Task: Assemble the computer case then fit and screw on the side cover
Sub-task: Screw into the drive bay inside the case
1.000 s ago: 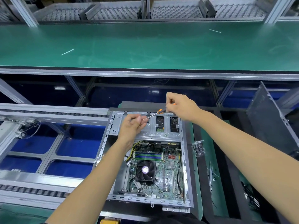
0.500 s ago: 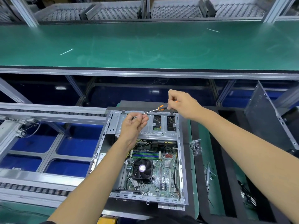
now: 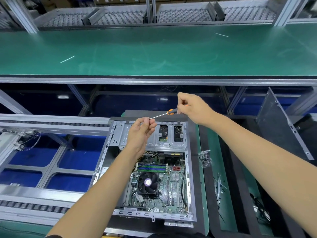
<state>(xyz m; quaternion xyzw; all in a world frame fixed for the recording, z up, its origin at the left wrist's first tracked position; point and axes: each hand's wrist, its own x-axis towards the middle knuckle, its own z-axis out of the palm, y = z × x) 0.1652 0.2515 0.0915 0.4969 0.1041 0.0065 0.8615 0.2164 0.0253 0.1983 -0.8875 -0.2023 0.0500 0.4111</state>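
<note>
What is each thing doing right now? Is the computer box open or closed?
Computer case: open, lying flat, motherboard showing.
Side cover: off, leaning upright at the right.
Screwdriver: held in the air above the case.
Right hand: grips the screwdriver handle.
Left hand: fingers pinch at the screwdriver tip.
Fan: blades look still.
Bag of screws: lying beside the case.

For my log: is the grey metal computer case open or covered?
Open: the grey metal computer case shows its green motherboard.
</note>
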